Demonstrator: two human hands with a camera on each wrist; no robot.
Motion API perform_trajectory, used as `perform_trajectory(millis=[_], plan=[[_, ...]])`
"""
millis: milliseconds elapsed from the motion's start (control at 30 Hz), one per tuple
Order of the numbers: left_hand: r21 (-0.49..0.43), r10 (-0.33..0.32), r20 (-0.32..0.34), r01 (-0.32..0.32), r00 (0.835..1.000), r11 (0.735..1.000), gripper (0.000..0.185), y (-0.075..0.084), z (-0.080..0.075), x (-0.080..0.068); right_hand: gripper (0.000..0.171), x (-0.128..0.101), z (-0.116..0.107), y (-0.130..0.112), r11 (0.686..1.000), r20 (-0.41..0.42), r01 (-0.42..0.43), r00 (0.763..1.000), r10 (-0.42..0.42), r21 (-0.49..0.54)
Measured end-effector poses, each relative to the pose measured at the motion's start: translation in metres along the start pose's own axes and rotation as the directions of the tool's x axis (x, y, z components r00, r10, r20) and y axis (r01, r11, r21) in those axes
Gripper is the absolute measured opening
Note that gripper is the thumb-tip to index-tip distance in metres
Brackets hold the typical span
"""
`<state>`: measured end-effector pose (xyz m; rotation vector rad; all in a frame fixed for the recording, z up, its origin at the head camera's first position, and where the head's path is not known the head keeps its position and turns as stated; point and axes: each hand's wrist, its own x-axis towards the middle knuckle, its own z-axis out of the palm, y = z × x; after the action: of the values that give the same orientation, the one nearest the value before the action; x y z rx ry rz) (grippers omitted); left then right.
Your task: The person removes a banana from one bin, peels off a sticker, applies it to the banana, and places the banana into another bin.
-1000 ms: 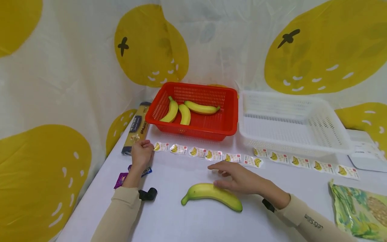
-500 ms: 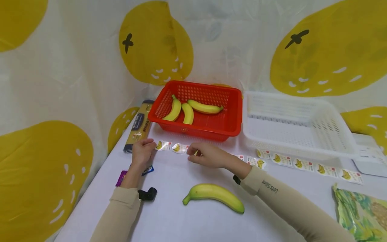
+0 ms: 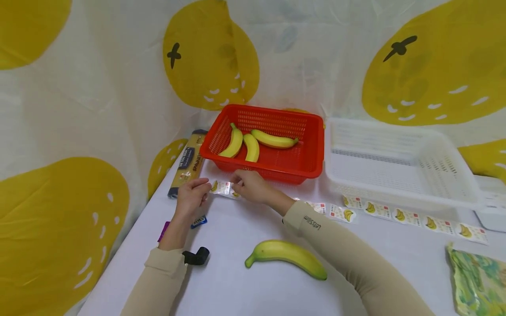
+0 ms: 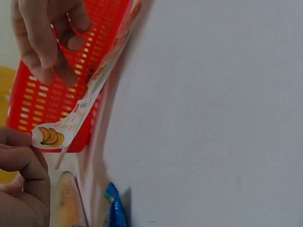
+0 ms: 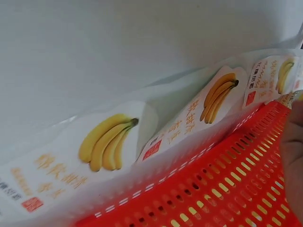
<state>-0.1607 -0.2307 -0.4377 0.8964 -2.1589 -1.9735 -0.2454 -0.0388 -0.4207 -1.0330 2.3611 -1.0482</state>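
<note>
The left hand [image 3: 192, 198] pinches the left end of the sticker strip [image 3: 222, 188] between thumb and curled fingers; in the left wrist view the end label with its printed bananas [image 4: 51, 135] sits right at the fingertips [image 4: 19, 156]. The right hand [image 3: 250, 186] grips the same strip just to the right, fingers curled on it, so the short stretch between the two hands is lifted off the bench [image 3: 245, 289] and held in front of the red basket [image 3: 312, 151]. The right wrist view shows the labels [image 5: 106, 142] close up against the basket's mesh wall.

To the right of the right hand the strip lies flat on the bench and runs on past the front of the white basket [image 3: 466, 193] towards the right edge. The red basket holds three bananas [image 3: 253, 147]. A single banana [image 3: 286, 258] lies on the bench near the person, below the right forearm and apart from both hands.

Left of the red basket lies a long spaghetti pack [image 3: 188, 164]. Near the left wrist are a small blue packet [image 3: 199, 221], a purple one [image 3: 163, 230] and the black strap [image 3: 197, 256] of the wrist camera. A green printed bag [image 3: 476, 281] lies at the right edge, and a white box [image 3: 492, 213] sits beyond the white basket.
</note>
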Motion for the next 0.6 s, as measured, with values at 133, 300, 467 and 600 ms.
perform_trajectory(millis=[133, 300, 467, 600], plan=[[-0.053, -0.002, 0.022, 0.003, 1.000, 0.999, 0.035, 0.007, 0.002, -0.007, 0.021, 0.006, 0.001, 0.001, 0.999, -0.066, -0.028, 0.997, 0.031, 0.044], [-0.159, 0.006, 0.067, 0.005, 0.998, 0.987, 0.035, 0.012, 0.003, -0.013, 0.020, 0.010, 0.002, 0.005, 0.991, -0.052, -0.049, 0.997, 0.056, 0.123], [-0.195, 0.008, 0.090, 0.010, 0.996, 0.981, 0.033, 0.014, 0.003, -0.019, 0.022, 0.013, 0.004, 0.009, 0.974, -0.024, -0.031, 0.999, 0.037, 0.224], [-0.208, 0.008, 0.091, 0.011, 0.996, 0.978, 0.031, 0.015, 0.002, -0.022, 0.023, 0.012, 0.005, 0.007, 0.959, -0.008, -0.015, 1.000, 0.017, 0.282]])
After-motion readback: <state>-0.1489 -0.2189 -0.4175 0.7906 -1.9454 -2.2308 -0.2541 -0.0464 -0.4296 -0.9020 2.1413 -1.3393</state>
